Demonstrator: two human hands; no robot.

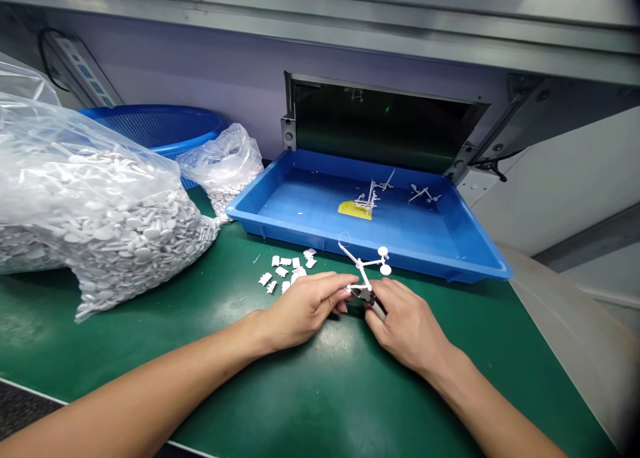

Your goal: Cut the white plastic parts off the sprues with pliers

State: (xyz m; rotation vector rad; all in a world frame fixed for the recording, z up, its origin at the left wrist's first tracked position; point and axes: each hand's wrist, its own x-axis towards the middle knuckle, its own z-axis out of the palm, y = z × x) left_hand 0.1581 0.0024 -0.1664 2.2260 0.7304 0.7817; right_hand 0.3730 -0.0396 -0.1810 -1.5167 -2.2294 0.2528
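Observation:
A white plastic sprue [365, 265] with thin branches and two small discs is pinched at its near end by my left hand [311, 299]. My right hand [406, 319] is wrapped round a pair of nippers [376, 307] with pale handles. The nippers' jaws meet the sprue right by my left fingertips; whether they are closed on it I cannot tell. Several small white plastic parts [281, 271] lie on the green tabletop [300, 391], just beyond my left hand. My fingers partly hide the part at the end of the sprue.
A blue tray [320, 239] behind my hands holds several sprues [369, 197] and a yellow label [350, 209]. On the left are a large clear bag [135, 225] of white pieces, a smaller bag [225, 171] and a blue basket [165, 121]. A metal shelf edge [320, 31] crosses above.

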